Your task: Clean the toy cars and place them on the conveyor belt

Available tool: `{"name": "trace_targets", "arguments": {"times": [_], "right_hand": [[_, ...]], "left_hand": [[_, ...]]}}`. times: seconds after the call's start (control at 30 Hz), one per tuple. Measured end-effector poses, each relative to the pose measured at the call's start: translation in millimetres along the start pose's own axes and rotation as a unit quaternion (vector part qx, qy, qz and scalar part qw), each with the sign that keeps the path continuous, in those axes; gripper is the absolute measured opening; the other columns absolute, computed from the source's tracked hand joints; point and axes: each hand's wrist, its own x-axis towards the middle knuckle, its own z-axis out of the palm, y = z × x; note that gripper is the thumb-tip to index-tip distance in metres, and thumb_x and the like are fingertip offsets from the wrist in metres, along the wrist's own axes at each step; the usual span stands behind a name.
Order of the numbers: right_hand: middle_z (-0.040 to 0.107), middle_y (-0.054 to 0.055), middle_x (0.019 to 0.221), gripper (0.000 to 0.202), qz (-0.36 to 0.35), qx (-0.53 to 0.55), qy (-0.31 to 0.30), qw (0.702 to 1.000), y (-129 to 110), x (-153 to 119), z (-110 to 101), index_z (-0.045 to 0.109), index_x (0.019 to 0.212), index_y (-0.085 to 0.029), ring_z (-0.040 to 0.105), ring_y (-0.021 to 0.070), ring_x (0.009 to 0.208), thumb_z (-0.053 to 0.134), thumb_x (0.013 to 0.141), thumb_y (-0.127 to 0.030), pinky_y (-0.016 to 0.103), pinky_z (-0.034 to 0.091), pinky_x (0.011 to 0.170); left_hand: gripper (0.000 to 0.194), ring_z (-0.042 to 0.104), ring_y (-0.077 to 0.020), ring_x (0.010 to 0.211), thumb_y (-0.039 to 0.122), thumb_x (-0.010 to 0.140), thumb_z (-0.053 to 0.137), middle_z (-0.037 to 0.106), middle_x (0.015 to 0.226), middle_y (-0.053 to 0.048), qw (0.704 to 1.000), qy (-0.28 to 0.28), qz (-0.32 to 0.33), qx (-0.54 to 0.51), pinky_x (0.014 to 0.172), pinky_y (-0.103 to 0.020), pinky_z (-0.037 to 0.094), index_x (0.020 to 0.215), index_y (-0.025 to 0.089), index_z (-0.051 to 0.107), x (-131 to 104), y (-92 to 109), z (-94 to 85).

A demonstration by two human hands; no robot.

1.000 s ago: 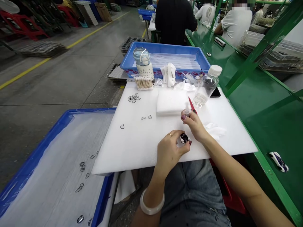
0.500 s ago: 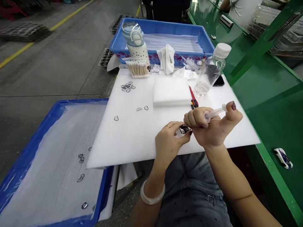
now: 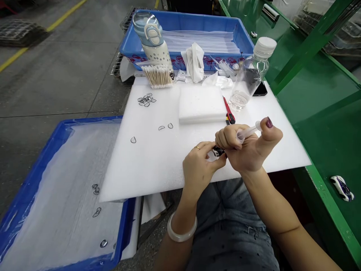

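Between its thumb and fingers, my left hand (image 3: 199, 165) grips a small black-and-white toy car (image 3: 218, 151) just over the front of the white foam board (image 3: 158, 165). My right hand (image 3: 249, 148) is wrapped round a clear plastic syringe (image 3: 248, 132), the thumb at the plunger's end. The syringe's tip is hidden behind the right fingers, close by the car; I cannot tell whether it touches. Several thin black rings (image 3: 146, 99) lie in a cluster on the board, with a few loose ones nearer to me.
Behind the foam block (image 3: 202, 103) stand cotton swabs (image 3: 158, 76), a tumbler (image 3: 153, 41) and a blue bin (image 3: 208, 20). A red cutter (image 3: 229, 111) and clear bottle (image 3: 249, 75) are on the right. Another toy car (image 3: 342, 188) sits on the green bench. A blue tray (image 3: 60, 146) holds rings at left.
The view has shifted slightly, so the table things appear a little higher and further left. Both hands keep their grips on the car and the syringe.
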Motion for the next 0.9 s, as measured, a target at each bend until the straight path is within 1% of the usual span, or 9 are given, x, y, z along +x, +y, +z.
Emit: {"name": "trace_targets", "arguments": {"times": [0.1,0.17,0.27,0.37,0.43,0.63,0.77,0.9], "right_hand": [[0.017,-0.003,0.044,0.07,-0.007,0.002,-0.005,1.0,0.7,1.3,-0.1,0.026,0.045,-0.024,0.022,0.0112,0.043,0.024,0.084,-0.082,0.029,0.023,0.043],[0.017,-0.004,0.042,0.071,-0.015,0.014,-0.007,1.0,0.8,2.1,0.1,0.026,0.044,-0.024,0.021,0.0103,0.041,0.028,0.083,-0.083,0.029,0.021,0.042],[0.017,-0.004,0.041,0.068,-0.022,0.033,-0.004,0.999,0.4,2.0,1.3,0.028,0.043,-0.023,0.021,0.0099,0.039,0.037,0.084,-0.076,0.028,0.017,0.042],[0.017,-0.004,0.042,0.063,-0.022,0.032,0.01,0.999,-0.2,0.6,3.1,0.029,0.043,-0.023,0.021,0.0098,0.04,0.043,0.084,-0.068,0.028,0.017,0.042],[0.017,-0.004,0.042,0.062,-0.026,0.019,0.024,0.999,-0.3,-0.3,4.2,0.029,0.044,-0.023,0.021,0.01,0.041,0.042,0.084,-0.068,0.028,0.02,0.043],[0.017,-0.004,0.042,0.064,-0.015,-0.025,0.059,0.998,-0.9,-1.3,5.5,0.028,0.044,-0.024,0.021,0.011,0.042,0.034,0.084,-0.074,0.028,0.024,0.043],[0.018,-0.003,0.043,0.06,-0.021,-0.024,0.058,0.998,-2.3,-2.0,6.0,0.029,0.045,-0.024,0.02,0.0109,0.043,0.037,0.085,-0.066,0.028,0.023,0.043],[0.02,-0.003,0.044,0.059,-0.018,-0.017,0.068,0.997,-2.3,-1.6,6.4,0.028,0.045,-0.024,0.02,0.0113,0.043,0.04,0.084,-0.066,0.029,0.021,0.044]], "left_hand": [[0.016,0.05,-0.0107,0.065,0.025,0.077,0.073,0.071,0.093,0.005,1.0,0.004,0.002,0.005,0.064,-0.026,0.039,0.093,0.025,0.074,0.3,-0.9,1.1],[0.017,0.05,-0.0106,0.064,0.026,0.077,0.073,0.071,0.094,0.005,1.0,0.004,0.003,0.007,0.064,-0.027,0.039,0.094,0.026,0.074,0.6,-1.7,1.7],[0.018,0.05,-0.0105,0.064,0.026,0.077,0.074,0.071,0.093,0.006,1.0,0.004,0.001,0.006,0.064,-0.027,0.039,0.094,0.026,0.075,1.0,-1.8,2.0],[0.018,0.05,-0.0106,0.064,0.026,0.077,0.074,0.072,0.092,0.006,1.0,0.006,-0.001,0.007,0.065,-0.027,0.04,0.094,0.026,0.075,1.1,-0.7,1.8],[0.017,0.05,-0.0108,0.063,0.027,0.077,0.074,0.072,0.092,0.005,1.0,0.009,-0.007,0.011,0.064,-0.027,0.04,0.094,0.026,0.075,0.8,-0.1,1.9],[0.017,0.05,-0.0107,0.062,0.03,0.077,0.075,0.072,0.091,0.005,1.0,0.014,-0.01,0.02,0.064,-0.028,0.04,0.094,0.026,0.074,0.0,0.6,2.7],[0.017,0.051,-0.0109,0.063,0.03,0.077,0.075,0.072,0.091,0.005,1.0,0.015,-0.014,0.021,0.064,-0.027,0.04,0.093,0.026,0.074,-0.8,0.9,2.9],[0.017,0.05,-0.0108,0.062,0.03,0.076,0.076,0.072,0.091,0.005,1.0,0.017,-0.009,0.021,0.064,-0.028,0.04,0.093,0.026,0.074,-1.1,0.0,3.0]]}}
